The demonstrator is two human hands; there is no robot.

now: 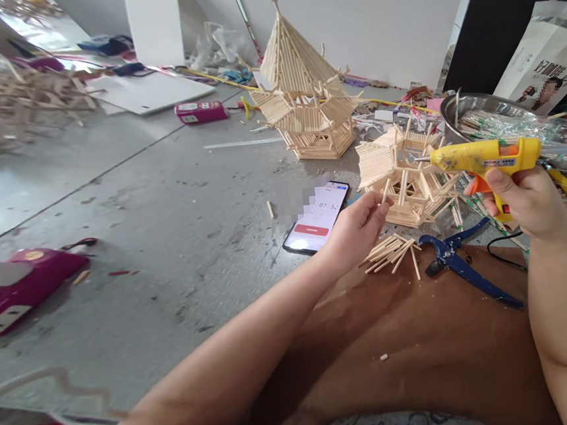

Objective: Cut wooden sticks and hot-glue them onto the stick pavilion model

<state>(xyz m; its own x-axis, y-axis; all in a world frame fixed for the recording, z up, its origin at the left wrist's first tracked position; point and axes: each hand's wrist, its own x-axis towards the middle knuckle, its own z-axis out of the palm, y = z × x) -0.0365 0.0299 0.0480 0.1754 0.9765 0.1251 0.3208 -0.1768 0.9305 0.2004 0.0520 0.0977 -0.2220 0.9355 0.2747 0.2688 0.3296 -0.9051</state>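
Note:
My right hand (525,195) grips a yellow hot glue gun (477,156), its nozzle pointing left over a small pavilion model (408,195) built of wooden sticks. Pinched in the fingers of my left hand (359,229) is a short wooden stick (386,190), held upright at the model's front left side. Whether that stick touches the model I cannot tell. Just below lies a pile of cut wooden sticks (391,253) on brown material. Blue-handled cutters (459,263) rest to the right of the pile. Left of the model, a phone (316,216) with a lit timer screen lies on the floor.
A taller stick pavilion (306,98) with a pointed roof stands behind. At right is a metal bowl (472,100) near wrapped sticks and a white bag (537,51). Purple power strips (36,280) lie on the left floor, and a blurred heap of wood pieces (21,110) sits farther back.

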